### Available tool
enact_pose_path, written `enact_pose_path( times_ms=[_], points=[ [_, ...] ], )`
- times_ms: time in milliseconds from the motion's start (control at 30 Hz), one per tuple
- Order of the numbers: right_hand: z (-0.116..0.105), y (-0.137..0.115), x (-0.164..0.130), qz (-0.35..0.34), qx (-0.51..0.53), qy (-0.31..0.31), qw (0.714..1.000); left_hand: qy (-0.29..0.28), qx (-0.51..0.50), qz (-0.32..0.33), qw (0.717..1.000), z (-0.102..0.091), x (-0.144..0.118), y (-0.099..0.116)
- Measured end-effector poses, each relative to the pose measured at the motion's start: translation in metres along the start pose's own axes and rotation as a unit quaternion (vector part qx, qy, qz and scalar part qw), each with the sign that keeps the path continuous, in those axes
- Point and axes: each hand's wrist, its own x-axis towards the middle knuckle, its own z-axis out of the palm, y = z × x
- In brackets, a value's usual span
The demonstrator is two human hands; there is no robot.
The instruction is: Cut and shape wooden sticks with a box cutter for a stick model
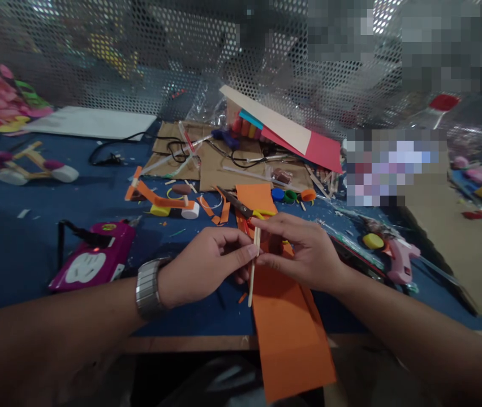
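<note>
Between my two hands a thin wooden craft stick [251, 285] stands tilted over the bench. My left hand [207, 265], with a metal watch [151, 288] on its wrist, pinches the stick around its middle. My right hand [298, 249] has its fingers closed at the stick's upper end. Beneath the hands lies a long orange sheet [287, 333], which hangs over the bench's front edge. Scissors [241, 208] with yellow handles rest just beyond my right fingertips, partly hidden by them.
On the left sits a magenta power box [97, 254]. Past it stand an orange model car [160, 198] and a wooden one [33, 164]. Bottle caps [291, 196] lie behind the right hand. A pink glue gun [401, 257] and cardboard [457, 243] are at the right.
</note>
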Motion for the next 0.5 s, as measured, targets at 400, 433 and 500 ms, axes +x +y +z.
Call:
enact_pose_path(
  times_ms=[400,433,500],
  points=[
    [-0.0003,0.0007,0.0003,-0.016,0.002,-0.001,1.000,0.001,-0.034,0.008,0.999,-0.0005,0.0013,-0.0031],
    [-0.0002,0.0006,0.0003,-0.015,0.002,-0.002,1.000,0.002,-0.034,0.008,0.999,-0.0004,0.0013,-0.0029],
    [0.0001,0.0005,0.0002,-0.013,0.007,-0.003,1.000,0.004,-0.034,0.006,0.999,-0.0002,0.0017,-0.0024]
  ],
)
